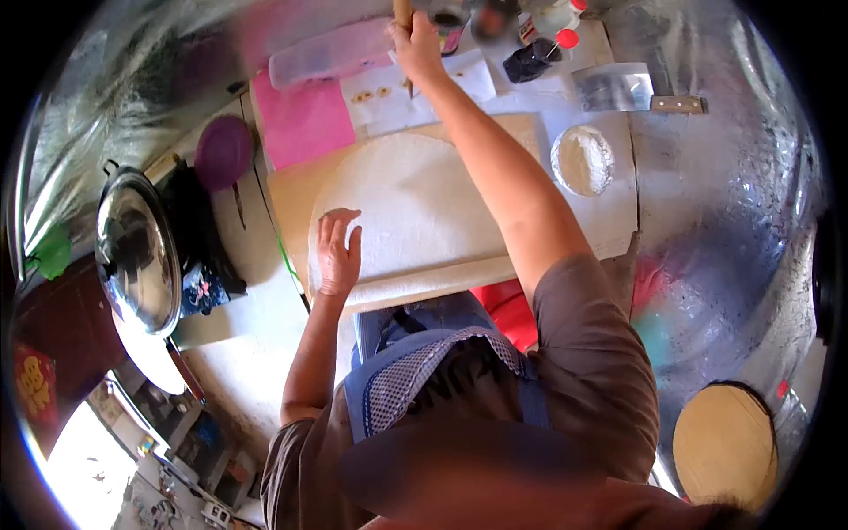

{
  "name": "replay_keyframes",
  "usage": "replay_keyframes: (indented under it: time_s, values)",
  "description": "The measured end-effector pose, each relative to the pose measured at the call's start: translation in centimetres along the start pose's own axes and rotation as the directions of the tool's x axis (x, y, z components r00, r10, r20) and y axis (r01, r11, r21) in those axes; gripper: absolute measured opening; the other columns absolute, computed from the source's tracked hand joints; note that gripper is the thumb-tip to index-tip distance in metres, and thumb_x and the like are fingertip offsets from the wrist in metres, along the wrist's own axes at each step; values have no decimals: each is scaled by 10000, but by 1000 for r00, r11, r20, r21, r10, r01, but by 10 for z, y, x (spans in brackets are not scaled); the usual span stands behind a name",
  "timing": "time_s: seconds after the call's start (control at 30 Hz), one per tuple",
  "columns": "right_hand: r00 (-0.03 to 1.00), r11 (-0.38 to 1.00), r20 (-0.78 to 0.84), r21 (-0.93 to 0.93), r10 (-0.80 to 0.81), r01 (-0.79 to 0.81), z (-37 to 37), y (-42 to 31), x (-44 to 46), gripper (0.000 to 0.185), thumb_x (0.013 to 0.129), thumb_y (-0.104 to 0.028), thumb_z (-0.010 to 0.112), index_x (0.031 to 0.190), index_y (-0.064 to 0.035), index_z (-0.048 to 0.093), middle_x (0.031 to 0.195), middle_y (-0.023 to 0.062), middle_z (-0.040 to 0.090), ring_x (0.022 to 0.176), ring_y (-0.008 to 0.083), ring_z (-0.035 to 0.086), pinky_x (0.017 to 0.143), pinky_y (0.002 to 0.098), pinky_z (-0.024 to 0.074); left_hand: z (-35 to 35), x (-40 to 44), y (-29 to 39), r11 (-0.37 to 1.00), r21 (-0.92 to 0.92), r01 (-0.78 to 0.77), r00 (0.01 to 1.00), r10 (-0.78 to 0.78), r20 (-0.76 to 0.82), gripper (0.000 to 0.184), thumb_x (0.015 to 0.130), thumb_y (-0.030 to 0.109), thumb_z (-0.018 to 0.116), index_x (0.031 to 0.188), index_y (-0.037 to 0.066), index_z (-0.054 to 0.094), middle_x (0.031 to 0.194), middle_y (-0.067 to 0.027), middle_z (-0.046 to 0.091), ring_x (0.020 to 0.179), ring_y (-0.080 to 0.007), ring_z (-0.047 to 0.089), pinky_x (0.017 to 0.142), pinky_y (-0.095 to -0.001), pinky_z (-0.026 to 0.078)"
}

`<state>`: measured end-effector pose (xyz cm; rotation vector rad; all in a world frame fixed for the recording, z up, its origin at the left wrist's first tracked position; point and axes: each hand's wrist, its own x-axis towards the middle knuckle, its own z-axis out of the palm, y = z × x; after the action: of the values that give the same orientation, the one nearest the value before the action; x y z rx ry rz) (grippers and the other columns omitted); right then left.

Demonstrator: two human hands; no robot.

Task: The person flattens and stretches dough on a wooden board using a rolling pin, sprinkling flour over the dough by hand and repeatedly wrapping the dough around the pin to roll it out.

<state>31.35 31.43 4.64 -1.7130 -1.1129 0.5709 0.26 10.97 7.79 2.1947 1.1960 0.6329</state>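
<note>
A wide, thin sheet of dough [415, 203] lies across a wooden board [291, 190] in front of me. My left hand [338, 256] is over the left part of the dough, its fingers and thumb apart and holding nothing; whether it touches the dough I cannot tell. Stretched out past the far edge of the board, my right hand [419, 51] is wrapped around a wooden rolling pin [403, 11]. The pin stands out above the fist, and its narrow lower end shows below the hand. The dough's near edge hangs over the board's front side.
To the right are a bowl of white flour [574, 163] and a cleaver [618, 87]. Behind stand bottles [530, 60] with red caps, a pink sheet [300, 124] and a clear plastic container [327, 55]. A shiny metal lid [137, 252] is at left.
</note>
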Motion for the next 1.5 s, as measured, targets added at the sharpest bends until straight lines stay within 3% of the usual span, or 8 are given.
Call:
replay_keyframes:
  time_s: [0.1, 0.3, 0.57, 0.83, 1.0, 1.1, 1.23, 1.5]
  values:
    - [998, 976, -65, 219, 7, 8, 4, -10, -10, 148, 927, -137, 614, 979, -20, 540, 659, 60, 571, 543, 193, 571, 482, 387, 437, -2, -30, -12, 997, 25, 72, 997, -73, 17, 275, 863, 34, 629, 1137, 60, 634, 1130, -131, 607, 1141, -347, 546, 1013, -471, 420]
    - [974, 975, 87, -66, -207, 213, -78, -15, -151, 403, 983, -120, 553, 1369, -10, 513, 1377, 205, 548, 1328, 301, 498, 1098, 394, 385, 5, -132, -24, 973, 224, 64, 976, -108, 187, 469, 890, 203, 633, 1339, 98, 547, 1408, -98, 503, 1437, -331, 334, 1210, -592, 141]
    - [813, 742, 576, -579, 80, 337, -157, 35, -426, 616, 874, -325, 656, 1440, -139, 500, 1535, 58, 437, 1470, 319, 314, 1171, 614, 191, 38, -170, -49, 905, 418, -84, 951, -53, 305, 759, 880, 451, 612, 1537, 176, 350, 1627, -74, 277, 1519, -301, 202, 1206, -594, 95]
    - [950, 595, 283, -743, -136, 306, -118, 63, -277, 652, 914, -383, 630, 1492, -165, 420, 1586, 45, 349, 1485, 346, 250, 1153, 653, 192, 37, -29, -83, 826, 561, 62, 994, -100, 38, 725, 958, 483, 512, 1572, 181, 272, 1631, -93, 260, 1525, -295, 168, 1213, -597, 56]
    - [943, 540, 322, -780, -84, 315, -149, 51, -379, 610, 885, -319, 656, 1448, -163, 479, 1561, 53, 397, 1486, 332, 260, 1147, 655, 202, 27, -150, -51, 855, 517, -31, 938, -154, 312, 666, 958, 464, 532, 1535, 179, 363, 1635, -26, 266, 1532, -285, 147, 1211, -598, 22]
    - [934, 768, 356, -597, -7, 233, -176, 58, -373, 491, 877, -189, 654, 1358, -137, 572, 1455, 96, 517, 1422, 332, 384, 1136, 582, 293, 33, -174, -54, 867, 498, -34, 937, -145, 316, 614, 964, 417, 547, 1507, 171, 405, 1609, -15, 318, 1527, -269, 170, 1215, -586, 15]
    - [944, 908, -290, -418, -155, 21, -233, 91, -288, 216, 898, -27, 629, 1108, -19, 680, 1066, 155, 697, 979, 301, 669, 872, 375, 528, 32, -167, -56, 893, 449, -40, 958, -94, 271, 566, 956, 379, 571, 1469, 169, 455, 1560, -22, 399, 1511, -268, 223, 1215, -585, 32]
    - [953, 777, -24, -573, 302, -261, -301, 211, -207, 192, 860, -84, 669, 1035, -38, 733, 821, 84, 717, 742, 188, 671, 670, 307, 518, 36, -169, -57, 901, 434, 0, 966, -111, 232, 565, 902, 308, 637, 1434, 181, 495, 1480, -36, 487, 1475, -268, 302, 1208, -586, 84]
